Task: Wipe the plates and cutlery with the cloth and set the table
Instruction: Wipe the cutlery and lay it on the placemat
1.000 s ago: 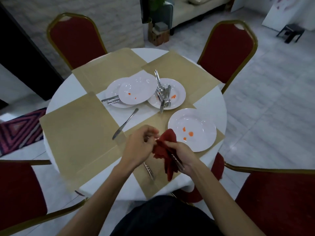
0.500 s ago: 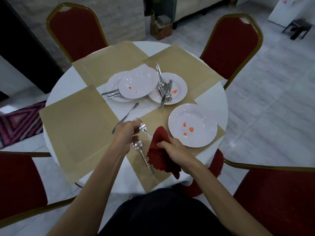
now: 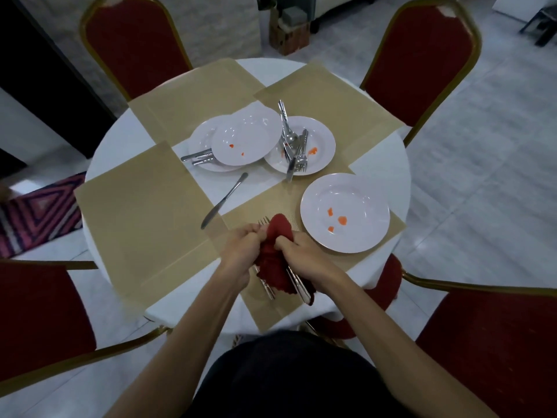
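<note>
My left hand [image 3: 241, 247] pinches a fork [image 3: 264, 221] near its tines, which poke out above my fingers. My right hand [image 3: 300, 256] squeezes a red cloth [image 3: 278, 233] around the cutlery. Two metal handles [image 3: 298, 286] stick out below the cloth. Both hands hover over the near placemat [image 3: 271, 312]. A white plate [image 3: 355, 193] with orange crumbs sits just right of my hands. Two overlapping plates [image 3: 245, 134] and a third plate [image 3: 324, 137] carrying a pile of cutlery [image 3: 294, 147] lie at the table's centre. A knife [image 3: 224, 200] lies loose to the left.
The round table [image 3: 126, 140] has a white cloth and several tan placemats [image 3: 141, 212]. More cutlery [image 3: 197, 156] pokes out between the stacked plates. Red chairs with gold frames [image 3: 132, 40] ring the table, two of them close at my left and right.
My left hand has come back to the cloth from the left. The fork and spoon it held apart are now wrapped in the cloth, and only the tines and handles show.
</note>
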`<state>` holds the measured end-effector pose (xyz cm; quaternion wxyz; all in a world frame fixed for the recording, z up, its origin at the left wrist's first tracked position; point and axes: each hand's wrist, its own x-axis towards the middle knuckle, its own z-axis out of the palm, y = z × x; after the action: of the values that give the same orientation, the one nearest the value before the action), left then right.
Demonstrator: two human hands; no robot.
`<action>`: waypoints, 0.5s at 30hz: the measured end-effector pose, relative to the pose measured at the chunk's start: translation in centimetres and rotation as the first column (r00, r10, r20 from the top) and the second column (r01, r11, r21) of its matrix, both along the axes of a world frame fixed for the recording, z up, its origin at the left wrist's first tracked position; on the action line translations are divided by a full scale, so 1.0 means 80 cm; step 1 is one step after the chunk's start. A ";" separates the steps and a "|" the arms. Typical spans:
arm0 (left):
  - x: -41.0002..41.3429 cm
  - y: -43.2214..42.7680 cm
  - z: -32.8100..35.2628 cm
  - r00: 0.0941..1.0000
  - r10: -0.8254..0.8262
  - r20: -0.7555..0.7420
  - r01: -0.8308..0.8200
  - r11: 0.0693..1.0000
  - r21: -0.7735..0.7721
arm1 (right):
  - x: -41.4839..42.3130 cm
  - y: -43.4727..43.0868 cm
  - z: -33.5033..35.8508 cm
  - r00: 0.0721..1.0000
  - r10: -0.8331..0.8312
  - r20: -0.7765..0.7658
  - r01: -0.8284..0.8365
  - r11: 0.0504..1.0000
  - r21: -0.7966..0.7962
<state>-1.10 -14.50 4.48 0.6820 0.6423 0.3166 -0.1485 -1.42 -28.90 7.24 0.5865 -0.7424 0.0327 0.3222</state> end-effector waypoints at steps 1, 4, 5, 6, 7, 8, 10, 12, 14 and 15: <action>-0.001 -0.002 -0.001 1.000 -0.011 -0.008 0.011 1.000 -0.017 | -0.001 0.002 -0.004 1.000 0.000 0.001 0.000 1.000 0.006; 0.019 0.027 0.008 0.995 0.101 -0.003 -0.101 0.995 -0.024 | -0.015 -0.005 -0.016 0.995 0.099 -0.004 -0.099 0.994 -0.034; 0.025 0.039 0.011 0.991 0.134 -0.001 -0.134 0.991 -0.016 | -0.021 -0.010 -0.016 0.993 0.111 -0.038 -0.112 0.993 -0.022; 0.026 0.049 0.012 0.989 0.148 0.001 -0.148 0.989 -0.018 | -0.024 -0.016 -0.018 0.993 0.090 -0.079 -0.089 0.996 0.008; 0.026 0.054 0.011 0.988 0.152 0.010 -0.151 0.988 -0.039 | -0.024 -0.024 -0.022 0.991 0.061 -0.122 -0.055 0.997 0.050; 0.024 0.055 0.010 0.988 0.154 0.019 -0.152 0.985 -0.080 | -0.022 -0.031 -0.022 0.984 0.029 -0.173 -0.012 0.995 0.096; 0.020 0.052 0.003 0.985 0.164 0.045 -0.151 0.966 -0.212 | -0.015 -0.044 -0.022 0.945 -0.026 -0.326 0.111 0.963 0.246; 0.015 0.044 -0.004 0.982 0.173 0.076 -0.131 0.914 -0.383 | -0.007 -0.046 -0.019 0.886 -0.021 -0.463 0.228 0.890 0.395; 0.008 0.031 -0.012 0.988 0.106 0.110 -0.038 0.870 -0.491 | -0.004 -0.034 -0.017 0.875 0.047 -0.482 0.215 0.854 0.474; 0.005 0.025 -0.016 0.989 0.067 0.134 0.013 0.853 -0.522 | -0.004 -0.026 -0.016 0.887 0.073 -0.457 0.179 0.856 0.484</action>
<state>-0.68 -12.53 3.18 0.8540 0.4381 0.2222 -0.1713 -1.73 -31.00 5.95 0.7472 -0.4598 0.1045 0.4683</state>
